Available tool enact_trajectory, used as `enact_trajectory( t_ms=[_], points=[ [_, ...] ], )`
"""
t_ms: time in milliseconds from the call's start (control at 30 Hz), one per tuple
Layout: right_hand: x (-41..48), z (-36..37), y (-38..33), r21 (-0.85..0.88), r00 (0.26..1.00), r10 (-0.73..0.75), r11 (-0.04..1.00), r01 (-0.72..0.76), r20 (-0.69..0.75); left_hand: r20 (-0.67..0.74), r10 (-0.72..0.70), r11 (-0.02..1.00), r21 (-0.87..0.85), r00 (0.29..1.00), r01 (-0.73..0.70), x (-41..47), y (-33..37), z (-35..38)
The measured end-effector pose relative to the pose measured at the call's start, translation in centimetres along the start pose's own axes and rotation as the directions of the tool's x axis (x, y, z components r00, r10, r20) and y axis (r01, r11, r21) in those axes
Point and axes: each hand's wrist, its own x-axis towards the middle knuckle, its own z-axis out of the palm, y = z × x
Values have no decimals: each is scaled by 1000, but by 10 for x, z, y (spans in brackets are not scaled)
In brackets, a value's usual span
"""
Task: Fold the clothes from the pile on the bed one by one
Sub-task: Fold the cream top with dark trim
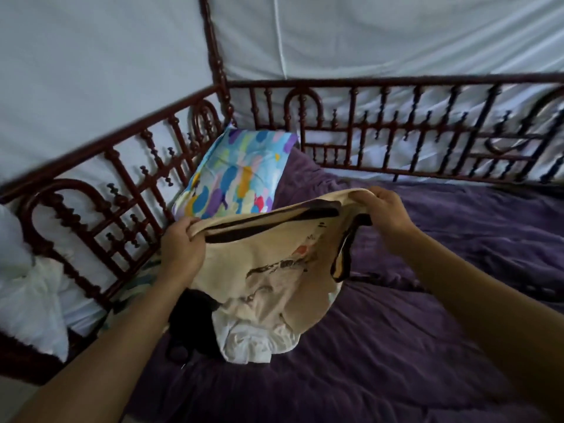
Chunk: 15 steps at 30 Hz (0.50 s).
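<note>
Cream cotton top with black trim and a faded print (pixel 274 264) held up mid-frame; left hand (pixel 183 248) and right hand (pixel 384 209) pinch its upper edge. Hem drapes onto white and black clothes pile (pixel 244 340). Open purple blanket (pixel 442 315) lower right.

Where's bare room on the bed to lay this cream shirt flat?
The purple blanket is bare to the right of the shirt, from the back railing toward the near edge. Crowded on the left: the pillow and the pile under the shirt.
</note>
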Motion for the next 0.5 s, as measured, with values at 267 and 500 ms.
enact_trajectory(
  t_ms=[267, 500],
  points=[
    [4, -75, -72, -149, 964, -173, 978, 144, -201, 113, 166, 978, -144, 980, -149, 32, 118, -12],
    [-13, -105, -161, -362, 973, -231, 906, 219, 11, 515, 49, 799, -534, 856, 275, 67, 201, -27]
  ],
)
